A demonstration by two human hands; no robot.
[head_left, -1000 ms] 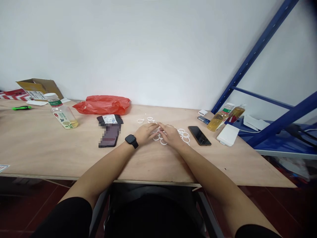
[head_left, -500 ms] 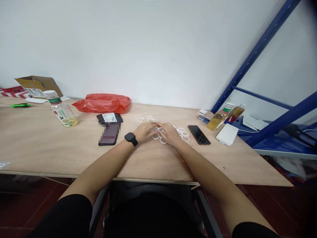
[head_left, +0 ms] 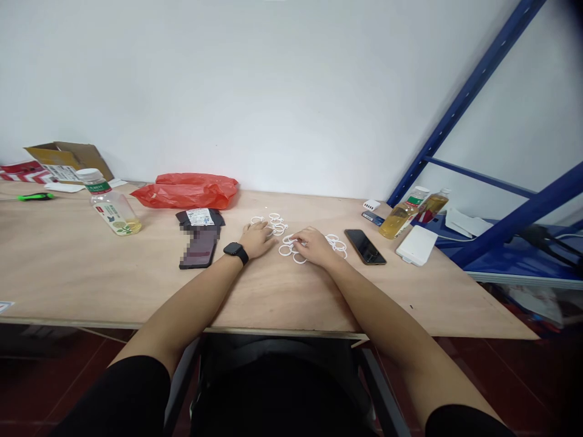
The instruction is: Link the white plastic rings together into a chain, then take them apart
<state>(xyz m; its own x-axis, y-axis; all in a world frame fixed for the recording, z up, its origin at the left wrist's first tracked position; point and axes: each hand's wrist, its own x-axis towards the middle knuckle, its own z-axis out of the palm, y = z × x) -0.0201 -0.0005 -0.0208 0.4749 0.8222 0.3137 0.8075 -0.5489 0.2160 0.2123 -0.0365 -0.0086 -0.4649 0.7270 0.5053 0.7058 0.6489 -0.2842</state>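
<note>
Several white plastic rings (head_left: 337, 244) lie scattered on the plywood table (head_left: 91, 273). My left hand (head_left: 257, 239), with a black smartwatch (head_left: 235, 251) on its wrist, rests on the table. Its fingers are curled and their tips pinch a ring at the small pile of rings (head_left: 276, 224) to the back left. My right hand (head_left: 315, 245) lies a little to the right, fingers bent over more rings (head_left: 288, 249) and closed on one of them. The two hands are apart.
A black phone (head_left: 365, 247), a white power bank (head_left: 416, 245) and two bottles of yellow drink (head_left: 401, 217) lie to the right, beside a blue shelf frame (head_left: 501, 224). A dark pouch (head_left: 199, 239), a red bag (head_left: 186, 191), a bottle (head_left: 110, 209) and a cardboard box (head_left: 68, 159) are on the left.
My hands were together over the middle rings. My left hand has moved left and back to the small pile; my right hand has stayed nearly in place.
</note>
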